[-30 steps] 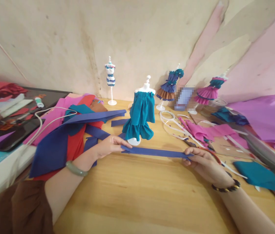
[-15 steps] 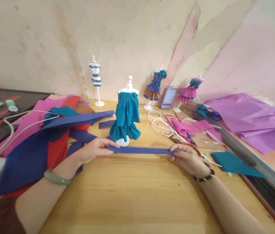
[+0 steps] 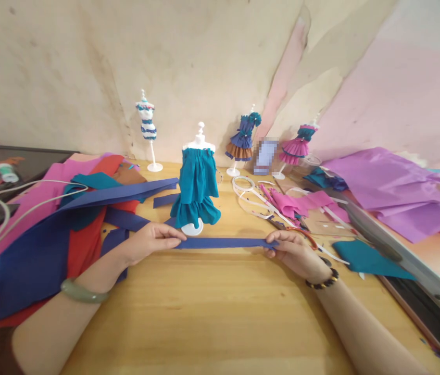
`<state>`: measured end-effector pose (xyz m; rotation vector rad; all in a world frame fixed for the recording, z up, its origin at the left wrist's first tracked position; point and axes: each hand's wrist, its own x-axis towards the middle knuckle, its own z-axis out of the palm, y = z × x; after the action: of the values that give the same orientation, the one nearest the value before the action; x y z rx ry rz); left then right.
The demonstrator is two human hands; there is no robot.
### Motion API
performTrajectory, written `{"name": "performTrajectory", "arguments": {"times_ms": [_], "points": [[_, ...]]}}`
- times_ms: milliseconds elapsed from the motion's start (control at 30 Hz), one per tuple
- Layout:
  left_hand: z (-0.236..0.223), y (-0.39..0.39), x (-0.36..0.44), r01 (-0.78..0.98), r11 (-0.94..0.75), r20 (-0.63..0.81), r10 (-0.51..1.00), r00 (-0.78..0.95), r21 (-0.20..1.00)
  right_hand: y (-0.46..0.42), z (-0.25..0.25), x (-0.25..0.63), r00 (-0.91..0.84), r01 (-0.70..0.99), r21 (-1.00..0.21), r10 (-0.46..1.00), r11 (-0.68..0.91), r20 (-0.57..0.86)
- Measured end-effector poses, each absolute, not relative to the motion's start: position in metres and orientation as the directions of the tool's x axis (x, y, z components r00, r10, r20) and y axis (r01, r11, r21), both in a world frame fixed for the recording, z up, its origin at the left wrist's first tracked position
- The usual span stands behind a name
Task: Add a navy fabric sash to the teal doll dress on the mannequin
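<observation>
A narrow blue fabric strip (image 3: 223,243) is stretched level between my two hands, just above the wooden table (image 3: 220,307). My left hand (image 3: 153,242) pinches its left end, and my right hand (image 3: 292,252) pinches the right end. Right behind the strip stands a small white dress form (image 3: 200,139) wearing a teal dress (image 3: 198,179) with a ruffled hem. Its round white base (image 3: 192,227) shows below the hem. By my right hand lies a pair of scissors (image 3: 301,237) with orange handles, partly hidden.
Blue, red and pink cloth (image 3: 32,265) is heaped at the left. Three more dress forms, one in striped trim (image 3: 148,120), stand along the wall. White cord (image 3: 243,183), pink scraps (image 3: 293,203), a teal piece (image 3: 372,259) and purple fabric (image 3: 391,192) lie at the right.
The view has shifted slightly, so most things sit a little further left. The left hand's fingers now lie further over the strip's end; both hands still hold it.
</observation>
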<state>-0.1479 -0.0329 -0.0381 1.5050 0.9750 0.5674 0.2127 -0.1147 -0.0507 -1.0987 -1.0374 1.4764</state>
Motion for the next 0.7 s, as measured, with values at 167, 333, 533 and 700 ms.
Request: {"name": "performTrajectory", "arguments": {"times_ms": [167, 333, 533, 700], "points": [[-0.04, -0.032, -0.147, 0.233, 0.077, -0.196, 0.815, 0.545, 0.969, -0.116, -0.048, 0.213, -0.105, -0.167, -0.979, 0.99, -0.114, -0.097], [-0.044, -0.032, -0.147, 0.234, 0.03, -0.166, 0.792, 0.588, 0.972, -0.115, -0.053, 0.215, -0.053, 0.021, -0.999, 0.997, -0.049, -0.05], [-0.042, -0.034, -0.146, 0.283, -0.039, -0.158, 0.753, 0.639, 0.958, -0.113, -0.059, 0.221, -0.102, 0.316, -0.949, 0.993, -0.025, -0.06], [-0.035, -0.039, -0.142, 0.394, -0.132, -0.168, 0.749, 0.64, 0.91, -0.114, -0.055, 0.218, -0.125, 0.294, -0.953, 0.985, -0.074, -0.115]]}}
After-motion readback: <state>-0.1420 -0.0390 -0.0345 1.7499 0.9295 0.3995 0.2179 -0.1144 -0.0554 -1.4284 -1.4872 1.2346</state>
